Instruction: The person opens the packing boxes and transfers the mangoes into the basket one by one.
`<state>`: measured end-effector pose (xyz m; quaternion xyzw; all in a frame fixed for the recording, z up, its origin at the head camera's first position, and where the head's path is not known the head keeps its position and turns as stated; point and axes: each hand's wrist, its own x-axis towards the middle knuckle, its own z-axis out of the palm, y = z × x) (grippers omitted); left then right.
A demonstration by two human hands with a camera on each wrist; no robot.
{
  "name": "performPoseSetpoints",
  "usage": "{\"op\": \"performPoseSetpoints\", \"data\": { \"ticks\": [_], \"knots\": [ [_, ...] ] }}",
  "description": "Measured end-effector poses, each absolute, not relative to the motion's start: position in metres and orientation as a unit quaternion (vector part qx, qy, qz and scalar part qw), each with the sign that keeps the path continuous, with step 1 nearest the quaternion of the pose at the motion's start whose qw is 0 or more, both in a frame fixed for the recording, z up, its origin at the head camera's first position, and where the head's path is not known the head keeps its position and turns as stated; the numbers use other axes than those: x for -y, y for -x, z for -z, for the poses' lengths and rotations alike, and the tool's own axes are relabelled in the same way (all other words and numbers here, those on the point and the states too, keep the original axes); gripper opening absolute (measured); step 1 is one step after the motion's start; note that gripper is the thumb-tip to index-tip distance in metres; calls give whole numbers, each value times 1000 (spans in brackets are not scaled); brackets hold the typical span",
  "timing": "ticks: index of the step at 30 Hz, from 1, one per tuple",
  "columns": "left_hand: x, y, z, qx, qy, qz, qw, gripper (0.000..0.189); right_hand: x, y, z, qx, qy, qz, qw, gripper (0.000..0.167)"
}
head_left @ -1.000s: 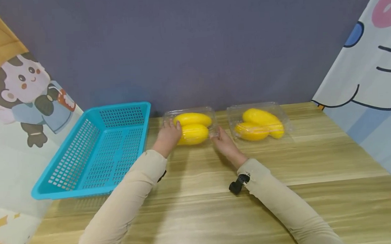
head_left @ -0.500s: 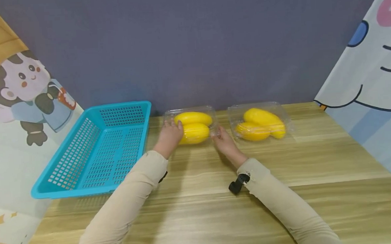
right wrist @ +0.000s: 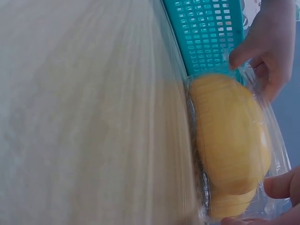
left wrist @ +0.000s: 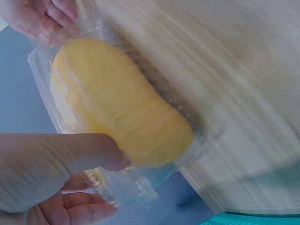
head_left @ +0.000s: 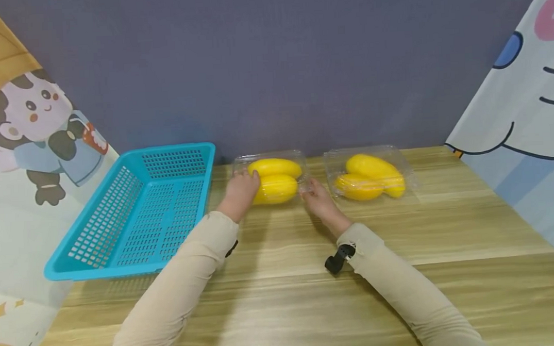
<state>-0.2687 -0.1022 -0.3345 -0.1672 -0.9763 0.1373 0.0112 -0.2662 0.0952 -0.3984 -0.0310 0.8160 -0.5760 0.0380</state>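
Note:
Two yellow mangoes (head_left: 275, 188) lie side by side in a clear plastic fruit box (head_left: 244, 159) near the back of the table, in the head view. My left hand (head_left: 242, 192) grips the box's left end; its thumb presses by the end of the nearer mango in the left wrist view, with the other fingers bent around the box edge. At the right front corner, my right hand (head_left: 322, 202) pinches the plastic between thumb and fingers. In the right wrist view this hand (right wrist: 283, 197) is partly cut off by the frame.
A second clear box (head_left: 332, 160) with yellow mangoes (head_left: 370, 176) stands just right of my right hand. To the left is a blue perforated basket (head_left: 167, 219). A dark grey panel (head_left: 272, 70) rises behind the wooden table (head_left: 282, 296).
Both hands stay on the same box, which has hardly moved. The left fingers have bent a little lower over its left end.

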Motion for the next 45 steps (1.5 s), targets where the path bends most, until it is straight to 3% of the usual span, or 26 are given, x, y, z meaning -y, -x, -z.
{"op": "performPoseSetpoints", "data": {
  "ticks": [8, 17, 30, 37, 45],
  "knots": [
    [102, 271, 329, 974, 187, -130, -5, 48, -96, 264, 397, -807, 26, 589, 47, 57],
    [106, 273, 328, 971, 207, -111, 31, 20, -96, 265, 395, -825, 28, 563, 42, 57],
    [106, 273, 331, 973, 187, -132, 18, 41, -95, 266, 394, -825, 38, 563, 27, 57],
    [107, 273, 333, 977, 173, -125, 28, 40, -94, 266, 392, -835, 44, 548, 17, 54],
    [102, 270, 332, 978, 154, -143, -1, 46, -97, 265, 391, -833, 42, 551, 31, 58]
  ]
}}
